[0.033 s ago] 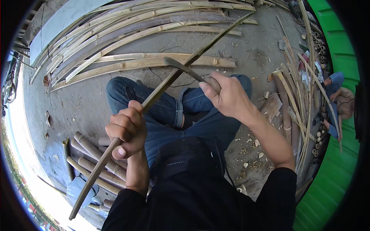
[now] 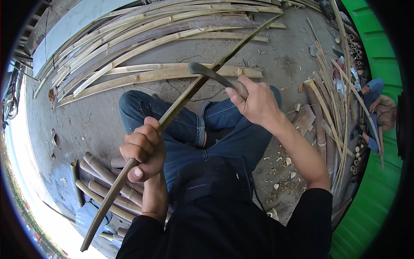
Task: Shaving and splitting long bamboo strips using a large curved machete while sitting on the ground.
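Fingers closed, my left hand (image 2: 144, 146) grips a long split bamboo strip (image 2: 177, 108) at its lower part. The strip slants from the lower left up to the far right, over my crossed legs. My right hand (image 2: 258, 103) is wrapped round the wooden handle of a curved-blade knife (image 2: 217, 77). Its dark blade lies across the strip, beyond my left hand, with the hooked tip on the strip's far left side. Whether the edge bites into the bamboo cannot be made out.
Long split bamboo lengths (image 2: 148, 76) lie on the concrete ahead. Short bamboo poles (image 2: 123, 185) and a clear plastic container (image 2: 91, 218) are at the left. More strips (image 2: 327, 103) and chips (image 2: 276, 186) lie right. Another person (image 2: 377, 108) sits by the green wall (image 2: 379, 56).
The knife blade has slid slightly to the right along the strip's crossing. My left hand and the strip's near end have shifted a little right and down.
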A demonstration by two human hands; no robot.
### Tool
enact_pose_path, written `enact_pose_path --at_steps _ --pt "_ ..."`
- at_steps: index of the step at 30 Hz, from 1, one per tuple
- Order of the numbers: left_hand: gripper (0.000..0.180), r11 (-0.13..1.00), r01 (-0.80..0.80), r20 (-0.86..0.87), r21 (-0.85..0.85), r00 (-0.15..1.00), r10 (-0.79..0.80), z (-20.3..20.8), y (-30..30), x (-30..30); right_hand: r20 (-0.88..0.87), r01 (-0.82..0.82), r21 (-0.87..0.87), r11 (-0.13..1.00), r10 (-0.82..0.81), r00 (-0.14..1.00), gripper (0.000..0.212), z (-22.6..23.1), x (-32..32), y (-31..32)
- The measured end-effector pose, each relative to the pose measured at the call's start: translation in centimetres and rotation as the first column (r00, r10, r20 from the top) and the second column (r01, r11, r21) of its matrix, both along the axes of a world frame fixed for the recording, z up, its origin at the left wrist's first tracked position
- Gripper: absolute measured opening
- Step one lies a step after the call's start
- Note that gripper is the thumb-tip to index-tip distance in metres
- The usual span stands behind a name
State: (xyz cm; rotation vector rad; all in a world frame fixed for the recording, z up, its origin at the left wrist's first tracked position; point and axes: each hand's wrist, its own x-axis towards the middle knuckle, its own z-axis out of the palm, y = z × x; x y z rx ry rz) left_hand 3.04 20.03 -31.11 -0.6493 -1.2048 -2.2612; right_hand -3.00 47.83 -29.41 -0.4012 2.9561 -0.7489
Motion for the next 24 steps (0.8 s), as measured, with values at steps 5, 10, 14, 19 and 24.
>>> enact_pose_path --at_steps 5,10,14,19,24 --pt "0.048 0.997 -0.042 0.049 0.062 0.998 0.039 -1.2 0.0 -0.1 -0.061 0.07 -0.015 0.997 -0.071 0.996 0.054 -2.6 -0.6 -0.3" --pt "0.046 0.998 -0.045 0.011 0.045 0.999 0.045 -0.7 1.6 0.5 0.159 0.207 0.193 0.959 -0.239 0.958 0.054 -0.1 -5.0 3.0" --pt "0.046 0.987 -0.073 0.004 0.142 0.997 0.073 0.7 1.4 0.2 0.034 0.035 0.049 0.998 -0.037 0.999 0.055 0.4 -1.3 0.0" --pt "0.047 0.996 0.021 0.004 0.087 1.0 -0.022 -0.8 1.5 1.3 -0.02 0.354 0.271 0.895 -0.362 0.932 0.058 -4.6 -11.8 12.4" --pt "0.048 0.998 -0.036 0.0 0.048 0.999 0.036 0.3 -0.9 -0.1 0.077 0.121 0.04 0.992 -0.124 0.989 0.052 -0.3 -6.1 0.7"
